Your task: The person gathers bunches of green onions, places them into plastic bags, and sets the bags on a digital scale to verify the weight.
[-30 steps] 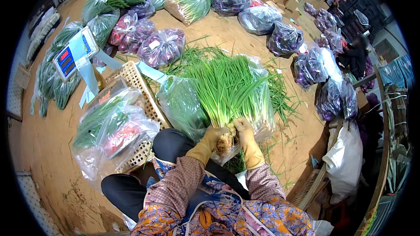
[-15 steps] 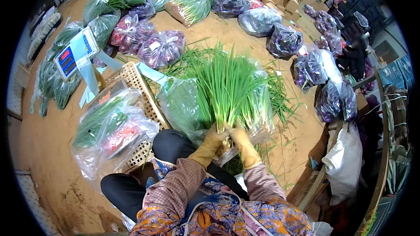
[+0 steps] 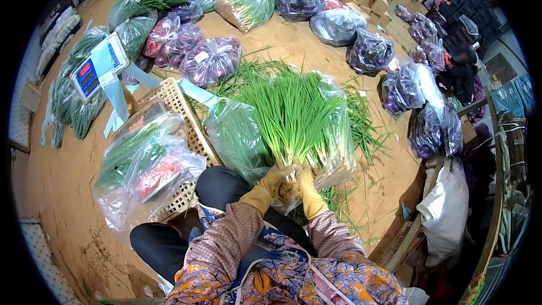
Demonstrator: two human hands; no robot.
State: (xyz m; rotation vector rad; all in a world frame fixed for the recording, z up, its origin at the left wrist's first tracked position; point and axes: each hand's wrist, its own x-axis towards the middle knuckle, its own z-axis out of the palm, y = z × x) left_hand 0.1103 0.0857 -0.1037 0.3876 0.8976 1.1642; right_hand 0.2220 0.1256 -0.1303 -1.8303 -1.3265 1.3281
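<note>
A large bunch of spring onions [image 3: 293, 110] stands in front of me, its green leaves fanned out away from me. My left hand [image 3: 272, 183], in a yellow glove, is closed round the left of its pale base. Against the right side of the base, my gloved right hand [image 3: 307, 183] is closed too. Tangled brown roots [image 3: 290, 192] poke out between the hands. A clear plastic bag [image 3: 234, 127] lies spread under and left of the bunch. More spring onions [image 3: 337, 161] rest just to the right, with clear plastic over them.
Left of my knee, a cream slatted crate [image 3: 197, 133] bears filled plastic bags [image 3: 149, 166] and a digital scale [image 3: 100, 68]. Bags of purple vegetables [image 3: 212, 62] form an arc beyond. Loose green leaves [image 3: 361, 116] litter the floor. Another person [image 3: 460, 76] sits at the far right.
The leaves have spread wider, and their tips have dropped lower. Both hands remain at the base, with more of the root clump showing between them.
</note>
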